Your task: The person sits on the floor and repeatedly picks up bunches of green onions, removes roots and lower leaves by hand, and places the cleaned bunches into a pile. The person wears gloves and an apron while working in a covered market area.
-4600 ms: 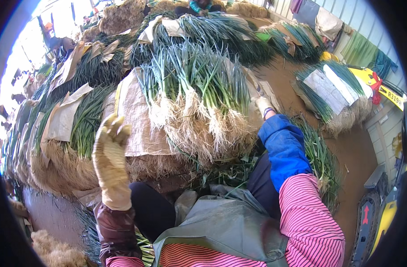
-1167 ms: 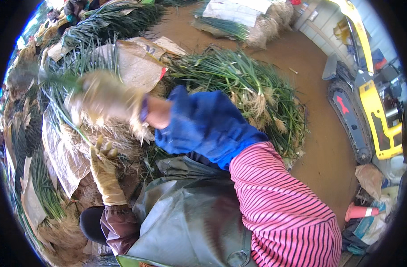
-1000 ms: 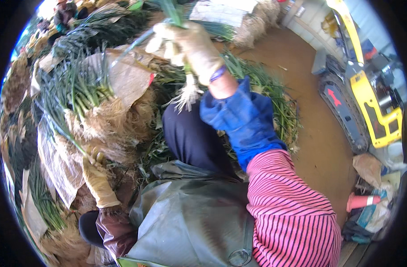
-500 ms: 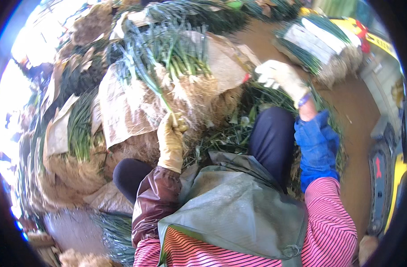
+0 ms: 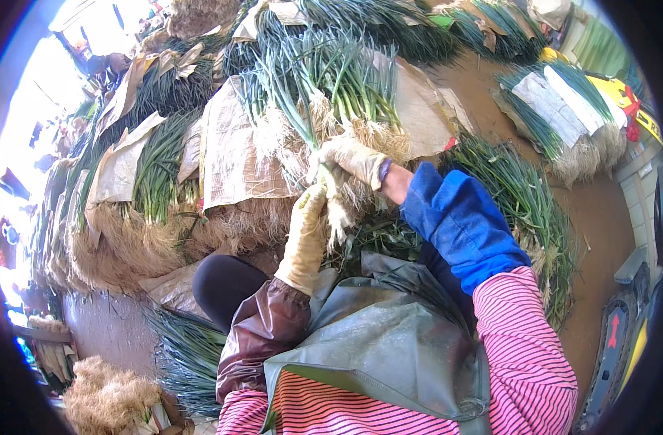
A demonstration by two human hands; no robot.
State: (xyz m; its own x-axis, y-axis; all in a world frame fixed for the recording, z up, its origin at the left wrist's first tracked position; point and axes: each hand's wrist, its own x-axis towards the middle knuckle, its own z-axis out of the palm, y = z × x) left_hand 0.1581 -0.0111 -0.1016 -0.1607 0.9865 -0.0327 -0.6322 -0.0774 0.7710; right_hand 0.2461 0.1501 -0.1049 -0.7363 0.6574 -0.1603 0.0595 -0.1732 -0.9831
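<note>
Both hands wear pale yellow work gloves. In front of my lap my left hand is closed round the lower stem of a green onion, whose pale roots hang down beside it. Just above, my right hand is closed on the same onion's stalk, its fingertips partly hidden. The onion's green leaves point up and away from me. Right behind my hands, loose green onions with bushy roots lie on a tan woven sheet over a heap of bundles.
Wrapped green onion bundles are stacked at the left. Stripped green leaves are piled by my right knee. Another wrapped bundle lies on the brown floor near a yellow machine. A root clump sits at lower left.
My right hand has come in from the right and closed on the onion stalk. My left hand stays closed on the onion. The view has shifted, with the surroundings appearing farther right.
</note>
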